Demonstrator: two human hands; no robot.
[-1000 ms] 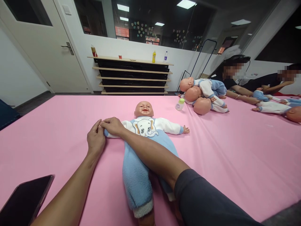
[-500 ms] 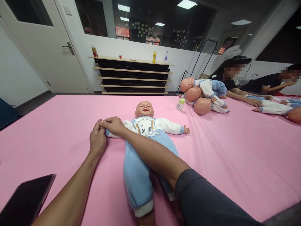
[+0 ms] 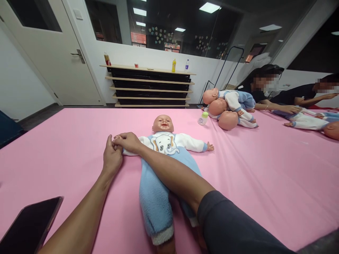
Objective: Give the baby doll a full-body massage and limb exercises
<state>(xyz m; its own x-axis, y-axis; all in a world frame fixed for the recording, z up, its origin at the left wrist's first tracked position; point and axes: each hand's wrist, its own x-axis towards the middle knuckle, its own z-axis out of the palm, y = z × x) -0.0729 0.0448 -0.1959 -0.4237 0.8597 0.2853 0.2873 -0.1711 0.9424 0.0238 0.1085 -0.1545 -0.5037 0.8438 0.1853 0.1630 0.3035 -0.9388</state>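
A baby doll lies on its back on the pink surface, dressed in a white and blue fleece suit with an elephant on the chest. Its arm on the left side is stretched out toward my hands. My left hand is closed around the doll's small hand at the end of that arm. From above, my right hand grips the same doll hand and covers the sleeve cuff. Most of the doll's fingers are hidden by mine. My right forearm crosses over the doll's body.
A dark phone lies at the lower left. A green-capped bottle stands near a pile of dolls. Farther right, two people handle another doll. Behind the pink surface are a shelf and a door.
My left hand has shifted slightly to the right and turned, with its index finger raised more. The right hand stays nearly in place. A co-worker's hand has moved over the other doll.
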